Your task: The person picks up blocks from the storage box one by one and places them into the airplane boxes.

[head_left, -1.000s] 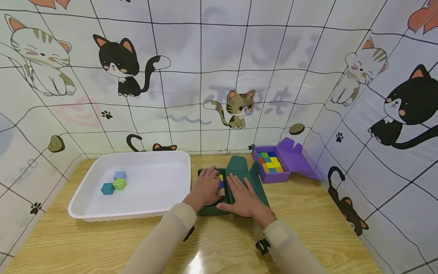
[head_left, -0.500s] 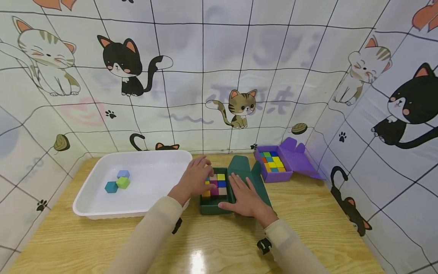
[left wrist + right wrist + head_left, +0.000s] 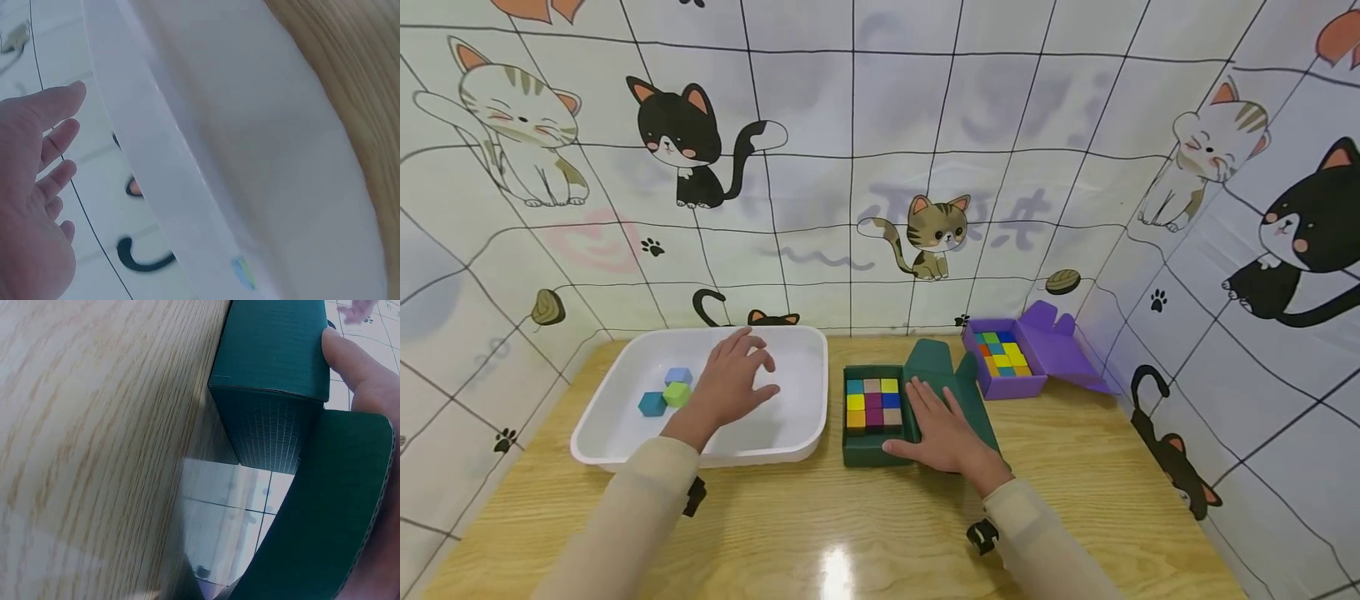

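My left hand [image 3: 730, 383] hovers over the white tray [image 3: 786, 429], fingers loosely bent and holding nothing. To its left in the tray lie a teal cube [image 3: 652, 404], a light green cube [image 3: 677, 394] and a blue cube [image 3: 678, 377]. In the left wrist view the thumb and fingers [image 3: 59, 139] are apart, beside the tray wall. My right hand [image 3: 947, 433] rests flat on the opened lid [image 3: 928, 354] of the green box [image 3: 872, 456], its thumb at the box edge. Several coloured cubes [image 3: 873, 400] fill rows inside that box, with a gap at the near end.
Behind the green box, to the right, stands an open purple box [image 3: 1011, 387] packed with coloured cubes; its lid [image 3: 1063, 354] folds out to the right. A cat-print sheet [image 3: 805, 200] encloses the wooden table [image 3: 775, 525] at the back and sides.
The left hand has left the green box and moved left over the white tray, uncovering the cubes in the box. The right hand stays on the lid. The head view has shifted slightly left.
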`<state>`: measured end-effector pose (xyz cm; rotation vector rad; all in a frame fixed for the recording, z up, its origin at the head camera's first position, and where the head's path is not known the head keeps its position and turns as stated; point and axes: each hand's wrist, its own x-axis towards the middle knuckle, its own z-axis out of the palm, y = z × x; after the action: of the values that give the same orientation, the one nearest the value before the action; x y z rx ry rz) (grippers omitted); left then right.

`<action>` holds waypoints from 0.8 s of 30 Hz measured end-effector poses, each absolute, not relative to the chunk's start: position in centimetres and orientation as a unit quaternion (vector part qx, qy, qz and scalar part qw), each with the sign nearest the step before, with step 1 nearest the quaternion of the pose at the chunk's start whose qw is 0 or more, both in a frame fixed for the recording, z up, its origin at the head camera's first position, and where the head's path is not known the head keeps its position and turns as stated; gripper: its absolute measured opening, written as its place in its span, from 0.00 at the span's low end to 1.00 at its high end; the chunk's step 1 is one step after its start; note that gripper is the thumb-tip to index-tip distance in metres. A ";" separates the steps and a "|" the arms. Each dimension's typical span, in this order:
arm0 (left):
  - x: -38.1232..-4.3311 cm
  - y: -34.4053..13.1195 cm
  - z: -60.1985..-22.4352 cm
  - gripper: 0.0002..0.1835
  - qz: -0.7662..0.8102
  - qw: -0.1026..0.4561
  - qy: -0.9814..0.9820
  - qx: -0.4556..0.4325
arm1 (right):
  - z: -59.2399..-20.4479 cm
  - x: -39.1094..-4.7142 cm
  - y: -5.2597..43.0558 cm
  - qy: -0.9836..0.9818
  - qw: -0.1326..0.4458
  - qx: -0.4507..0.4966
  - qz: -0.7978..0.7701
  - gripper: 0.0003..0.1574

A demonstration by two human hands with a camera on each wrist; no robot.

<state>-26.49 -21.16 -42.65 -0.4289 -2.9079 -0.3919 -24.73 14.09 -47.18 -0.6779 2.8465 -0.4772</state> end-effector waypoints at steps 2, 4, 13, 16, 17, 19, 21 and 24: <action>-26.1 -22.9 -42.5 0.14 -0.130 0.091 -0.979 -0.128 | -47.1 -24.7 14.1 0.957 0.089 -0.226 -0.158 0.67; -25.5 -24.6 -42.2 0.14 -0.129 0.097 -0.980 -0.116 | -47.1 -24.7 14.2 0.957 0.086 -0.227 -0.159 0.67; -23.0 -31.3 -42.9 0.13 -0.099 0.138 -0.982 -0.078 | -47.1 -24.6 14.2 0.956 0.088 -0.228 -0.164 0.67; -22.6 -33.0 -43.4 0.13 -0.092 0.134 -0.985 -0.061 | -47.2 -24.6 14.2 0.957 0.087 -0.227 -0.161 0.67; -22.5 -33.5 -43.6 0.14 -0.089 0.132 -0.986 -0.056 | -47.2 -24.6 14.2 0.957 0.088 -0.226 -0.160 0.67; -22.4 -34.2 -43.9 0.14 -0.085 0.126 -0.987 -0.045 | -47.2 -24.6 14.1 0.957 0.089 -0.226 -0.161 0.67; -22.3 -34.7 -44.1 0.15 -0.078 0.118 -0.989 -0.037 | -47.2 -24.6 14.1 0.957 0.090 -0.226 -0.162 0.67; -22.2 -35.2 -44.3 0.17 -0.062 0.105 -0.992 -0.031 | -47.1 -24.6 14.1 0.957 0.090 -0.225 -0.161 0.67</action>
<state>-22.18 -35.15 -44.28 -0.0912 -2.9232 -0.1830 -24.56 14.06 -47.10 -0.6684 2.8453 -0.4802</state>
